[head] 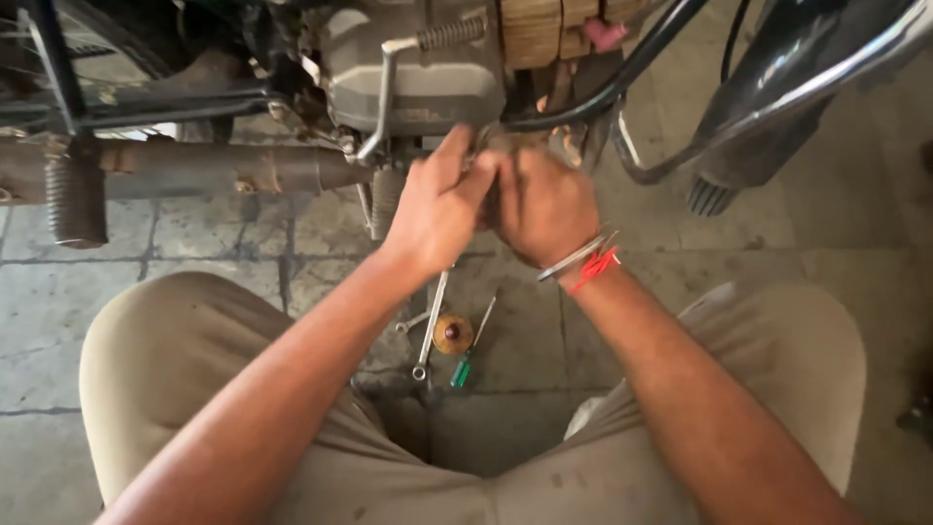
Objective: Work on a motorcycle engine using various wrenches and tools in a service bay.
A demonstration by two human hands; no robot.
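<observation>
Under the motorcycle engine (413,68), at the top of my view, both of my hands meet at one spot on its lower edge. Going from the left, a rusty exhaust pipe (194,170) runs level across the frame, with a ribbed rubber footpeg (75,199) hanging in front of it. A bent chrome lever (381,97) drops down the engine's side, and my left hand (437,209) sits just right of its lower end, fingers curled and pressed up against the engine's underside. My right hand (544,204) touches the left one, knuckles toward me, fingers folded around something I cannot make out because both hands cover it; I cannot tell whether either hand is clamped on a part or only pressing. A metal bangle (575,258) and red thread (595,267) circle the right wrist. Below the hands, on the stone floor (233,253) between my knees, lie a wrench (431,326), a round brass-coloured cap (453,332) touching it, and a green-handled screwdriver (468,352) just beside that, all well apart from the hands. Farther right, a black fender (797,68) curves down.
</observation>
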